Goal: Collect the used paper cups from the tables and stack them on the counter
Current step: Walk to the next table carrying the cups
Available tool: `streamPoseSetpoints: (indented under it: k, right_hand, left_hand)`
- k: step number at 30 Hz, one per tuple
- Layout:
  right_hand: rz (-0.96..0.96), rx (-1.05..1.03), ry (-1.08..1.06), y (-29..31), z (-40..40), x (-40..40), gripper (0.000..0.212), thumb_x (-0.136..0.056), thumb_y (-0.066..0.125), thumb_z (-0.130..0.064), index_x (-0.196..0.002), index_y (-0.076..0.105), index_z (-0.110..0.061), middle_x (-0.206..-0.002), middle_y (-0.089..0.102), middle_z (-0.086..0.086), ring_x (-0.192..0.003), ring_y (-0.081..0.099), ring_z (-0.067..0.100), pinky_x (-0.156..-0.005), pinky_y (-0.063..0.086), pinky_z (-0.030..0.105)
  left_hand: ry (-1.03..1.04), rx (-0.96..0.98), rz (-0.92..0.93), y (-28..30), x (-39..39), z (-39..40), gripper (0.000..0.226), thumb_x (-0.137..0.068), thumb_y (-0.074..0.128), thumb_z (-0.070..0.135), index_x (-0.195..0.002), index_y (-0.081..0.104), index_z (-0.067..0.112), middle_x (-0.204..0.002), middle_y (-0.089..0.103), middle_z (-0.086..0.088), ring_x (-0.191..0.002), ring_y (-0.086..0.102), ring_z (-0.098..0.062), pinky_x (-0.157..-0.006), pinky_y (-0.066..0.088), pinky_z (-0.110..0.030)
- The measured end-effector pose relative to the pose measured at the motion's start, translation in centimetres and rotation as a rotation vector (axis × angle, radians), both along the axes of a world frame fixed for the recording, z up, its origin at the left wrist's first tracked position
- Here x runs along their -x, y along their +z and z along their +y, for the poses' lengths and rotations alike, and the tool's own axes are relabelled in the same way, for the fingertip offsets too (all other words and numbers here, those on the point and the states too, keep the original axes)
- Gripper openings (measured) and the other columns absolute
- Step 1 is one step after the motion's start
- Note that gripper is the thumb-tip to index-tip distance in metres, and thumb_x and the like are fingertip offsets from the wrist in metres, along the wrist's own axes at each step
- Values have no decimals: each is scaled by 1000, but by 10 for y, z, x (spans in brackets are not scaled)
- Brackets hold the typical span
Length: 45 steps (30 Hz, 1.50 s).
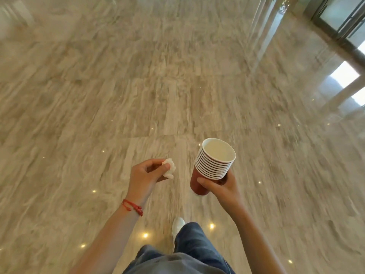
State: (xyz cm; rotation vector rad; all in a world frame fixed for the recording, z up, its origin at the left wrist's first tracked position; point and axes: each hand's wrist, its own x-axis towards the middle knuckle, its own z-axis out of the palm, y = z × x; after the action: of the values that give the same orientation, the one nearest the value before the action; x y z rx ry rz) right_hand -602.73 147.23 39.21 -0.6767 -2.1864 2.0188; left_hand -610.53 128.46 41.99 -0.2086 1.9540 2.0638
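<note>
— What did you have in hand at that point?

— My right hand was wrapped around the lower part of a stack of paper cups, red outside and white inside, fingers closed on the bottom cup's wall. The stack was tilted a little away from me, above the marble floor, with no table or counter in sight.

— And the other hand?

— My left hand was pinched shut on a crumpled white tissue between thumb and fingertips.

— How did you judge the cups would handle?

— Light, I reckoned, and thin-walled, so easy to crush if squeezed hard. Nested rims looked snug, but the upper cups could slide off if the stack tipped further. I thought gripping low, near the base, and keeping it upright was the safest hold.
</note>
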Motion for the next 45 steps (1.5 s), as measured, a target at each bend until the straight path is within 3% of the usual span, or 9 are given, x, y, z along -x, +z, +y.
streamPoseSetpoints:
  k: [8, 13, 20, 27, 30, 33, 42, 45]
  right_hand:
    - [28, 13, 44, 15, 72, 193, 47, -61, 81, -22, -104, 61, -22, -95, 72, -11, -90, 68, 6, -71, 53, 16]
    - [7, 10, 66, -3, 118, 328, 47, -66, 83, -8, -107, 60, -17, -92, 72, -7, -89, 68, 5, -69, 52, 15]
    - [21, -7, 18, 18, 198, 531, 40, -68, 81, -6, -98, 62, -23, -89, 73, -15, -85, 68, 3, -67, 51, 13]
    - [-4, -2, -77, 15, 271, 673, 41, -65, 82, -7, -93, 61, -27, -82, 72, -16, -79, 67, -2, -62, 49, 10]
    - [-5, -1, -61, 7, 305, 744, 42, -65, 83, -11, -99, 61, -25, -88, 71, -19, -83, 67, -2, -64, 49, 9]
    - [9, 24, -49, 0, 343, 822, 48, -65, 84, -15, -106, 61, -22, -93, 71, -17, -87, 67, 1, -66, 50, 11]
    - [19, 21, -7, 20, 454, 1052, 51, -66, 83, -11, -110, 59, -14, -94, 71, -6, -87, 67, 2, -66, 50, 11]
    - [-4, 29, 5, 14, 477, 1117, 50, -66, 83, -12, -109, 59, -18, -92, 72, -10, -87, 67, 1, -65, 50, 10]
  left_hand:
    - [49, -1, 18, 13, 190, 74, 16, -77, 68, 0, -75, 71, 15, -66, 73, 3, -64, 69, -11, -58, 56, -19]
    - [68, 2, -13, -9, 323, 118, 12, -78, 68, 0, -79, 71, 12, -67, 73, 1, -65, 69, -11, -61, 58, -21]
    - [67, -11, -12, 6, 536, 189, 10, -78, 68, 0, -80, 71, 10, -72, 73, -4, -67, 70, -14, -58, 56, -20]
    - [-7, 5, 1, 13, 696, 274, 8, -78, 69, 2, -83, 71, 9, -73, 73, -3, -67, 70, -11, -58, 55, -18]
    - [-13, 12, -20, 1, 762, 313, 8, -78, 69, 2, -85, 71, 5, -76, 72, -6, -67, 70, -12, -59, 56, -20]
    - [-12, 31, -16, -7, 832, 351, 11, -77, 70, 3, -78, 72, 14, -70, 73, 1, -67, 70, -12, -58, 56, -19]
    - [37, 63, 25, 11, 1042, 449, 16, -78, 69, 1, -75, 71, 17, -72, 72, 0, -67, 69, -11, -57, 55, -19]
    - [64, 61, -5, 4, 1106, 472, 15, -77, 69, 2, -76, 72, 16, -74, 73, -3, -68, 70, -14, -58, 56, -19]
